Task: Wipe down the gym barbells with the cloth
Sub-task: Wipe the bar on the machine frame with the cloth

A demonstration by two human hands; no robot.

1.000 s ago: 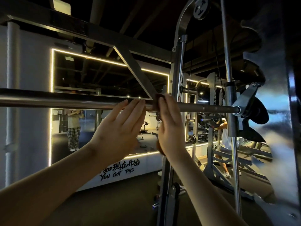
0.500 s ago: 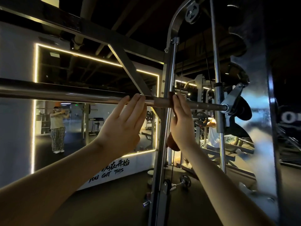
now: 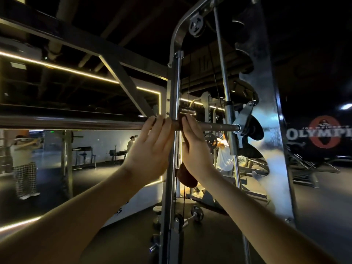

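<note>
Right hand [image 3: 196,147] clamps the cloth [image 3: 185,176] round the barbell [image 3: 76,122]; flat left hand [image 3: 150,149] steadies just beside. Press evenly along it.

Both arms are stretched up and forward, with the hands set close together.
The left hand [image 3: 150,149] is held with fingers nearly straight, tips laid over the barbell [image 3: 76,123]; the right hand [image 3: 194,147] is shown back-outward, fingertips hooked, the cloth [image 3: 187,178] gripped under its palm.
</note>
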